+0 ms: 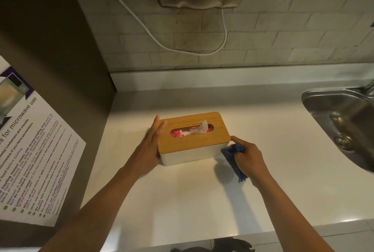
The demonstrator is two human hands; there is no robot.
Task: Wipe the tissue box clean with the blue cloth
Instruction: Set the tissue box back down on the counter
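The tissue box (190, 151) is white with a wooden lid, and a tissue sticks up from its slot. It sits on the white counter (182, 201), near the middle. My left hand (148, 146) presses flat against the box's left end, fingers reaching over the lid's corner. My right hand (248, 157) is closed around the bunched blue cloth (232, 151) at the box's front right corner. The cloth touches the box's right end low down, and my thumb rests on the lid's corner.
A steel sink (344, 122) with a drain lies at the right. A dark cabinet side with a microwave-use notice (30, 150) stands at the left. A white cable (168, 45) hangs on the tiled back wall. The counter's front edge is close to me.
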